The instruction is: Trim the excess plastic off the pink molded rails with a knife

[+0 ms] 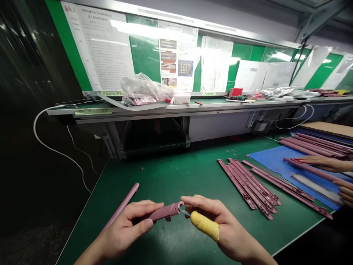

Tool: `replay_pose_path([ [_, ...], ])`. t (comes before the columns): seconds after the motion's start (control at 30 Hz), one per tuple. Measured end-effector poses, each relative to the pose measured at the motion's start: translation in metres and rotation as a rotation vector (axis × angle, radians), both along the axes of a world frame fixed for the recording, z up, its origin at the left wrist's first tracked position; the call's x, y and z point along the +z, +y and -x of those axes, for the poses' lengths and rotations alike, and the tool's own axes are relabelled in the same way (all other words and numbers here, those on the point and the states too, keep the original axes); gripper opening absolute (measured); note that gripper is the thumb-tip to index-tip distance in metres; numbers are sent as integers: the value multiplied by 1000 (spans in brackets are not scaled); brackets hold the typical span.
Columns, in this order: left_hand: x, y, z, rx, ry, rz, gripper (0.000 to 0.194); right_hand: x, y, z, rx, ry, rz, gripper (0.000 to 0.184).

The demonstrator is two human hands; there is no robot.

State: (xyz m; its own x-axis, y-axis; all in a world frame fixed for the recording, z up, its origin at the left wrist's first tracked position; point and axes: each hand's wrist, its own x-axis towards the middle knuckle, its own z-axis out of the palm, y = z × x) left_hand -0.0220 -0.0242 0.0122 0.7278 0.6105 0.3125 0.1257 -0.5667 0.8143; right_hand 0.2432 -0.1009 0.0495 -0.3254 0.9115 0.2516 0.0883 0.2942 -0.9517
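Note:
My left hand (128, 228) is closed around a mauve plastic tube-like part (168, 212), its notched, hollow end turned toward the right. At that end, my right hand (220, 221) pinches a thin, pale blade-like piece (184, 210); a yellow wrap (205, 225) covers the thumb. The piece's tip is at the tube's opening, and whether it touches the rim is too small to tell. Behind my left hand, a long mauve tube (124, 204) lies on the green table (171, 176).
Several long mauve strips (248, 187) lie to the right. Beyond them, a co-worker's hands (322, 163) touch a mauve part above a blue sheet (271, 159). A shelf (154, 110) at the back bears a plastic bag (146, 90) and a small white box (182, 98).

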Motion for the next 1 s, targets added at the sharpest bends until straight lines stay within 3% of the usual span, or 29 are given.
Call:
replay_pose_path([
  [0.17,-9,-4,-4,116,-60,-120,38,-3,3,-2,-4,-25,-6,33],
  [0.3,-19,-6,-11,224,-203,-355,47,-3,4,5,-23,-25,-93,33],
  [0.43,-22,-4,-16,324,-310,-608,55,-1,5,15,-146,26,-160,30],
  [0.5,-23,-2,-14,437,-327,-737,57,0,5,18,-198,101,-78,30],
  [0.57,-22,0,-11,566,-295,-852,60,-1,4,19,-192,164,101,36],
  [0.67,-17,3,-5,678,-232,-1041,64,-5,6,17,-82,232,364,45],
  [0.77,-6,6,0,693,-190,-1209,65,-7,7,15,39,306,450,48],
  [0.83,-1,8,4,677,-154,-1273,67,-5,9,12,79,280,420,44],
  [0.9,-1,11,8,652,-127,-1296,67,-2,12,9,37,149,291,36],
  [0.97,-6,11,8,612,-141,-1207,64,-1,17,3,-99,-29,111,31],
  [1.0,-9,10,6,602,-150,-1082,60,-2,19,-1,-165,-91,54,31],
])
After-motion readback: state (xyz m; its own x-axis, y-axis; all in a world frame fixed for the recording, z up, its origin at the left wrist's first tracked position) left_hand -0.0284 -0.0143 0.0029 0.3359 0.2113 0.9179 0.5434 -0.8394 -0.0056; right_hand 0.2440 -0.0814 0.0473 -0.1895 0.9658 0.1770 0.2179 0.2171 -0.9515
